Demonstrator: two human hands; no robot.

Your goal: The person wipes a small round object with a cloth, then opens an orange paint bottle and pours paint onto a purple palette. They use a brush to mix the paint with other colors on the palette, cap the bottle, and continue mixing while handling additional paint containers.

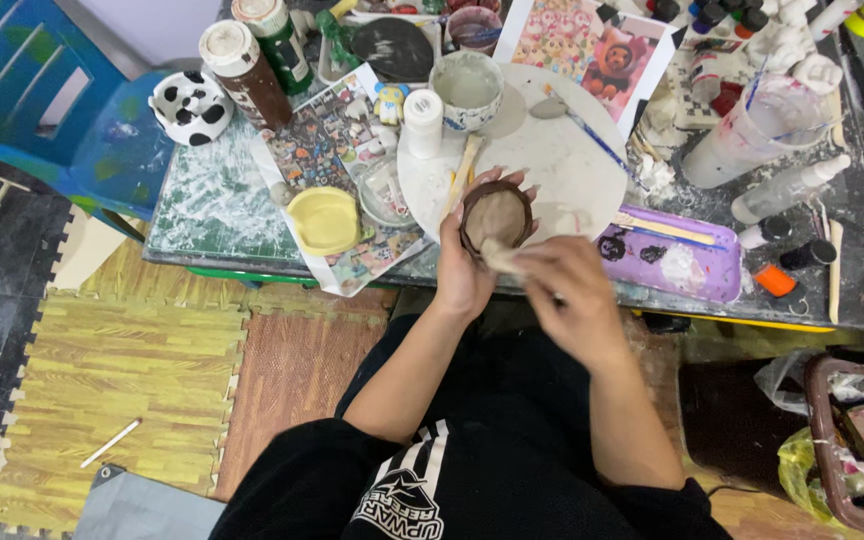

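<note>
Low in the frame, the person's black top carries a white striped emblem with lettering on the chest. Just above it, at centre, the right hand [567, 290] is closed around a pale, clay-smeared tool [500, 257] whose tip reaches into a small bowl [496, 215]. The left hand [467, 265] cups that bowl from below and behind, fingers curled around its far rim. The bowl is round and shallow, dark brown on the rim and outer wall, with a lighter grey-brown inside that looks wet and smeared. It is held in the air over the near edge of the counter [212, 205].

On the counter left of the hands, a yellow lid [324, 220] lies on a printed sheet of small coloured pictures [337, 135]. To the right sits a purple tray [697, 262], and beyond it an orange cap [774, 281]. Behind the bowl a round white board [562, 160] is streaked with clay. A white bottle [422, 122] and a grey-filled cup [466, 90] stand at its far edge.

Toward the upper left stand a brown bottle with a white cap [245, 72] and a green-labelled bottle [274, 38], beside a black-and-white spotted dish [190, 107]. At top centre lies a glossy card of cartoon figures [592, 45].
</note>
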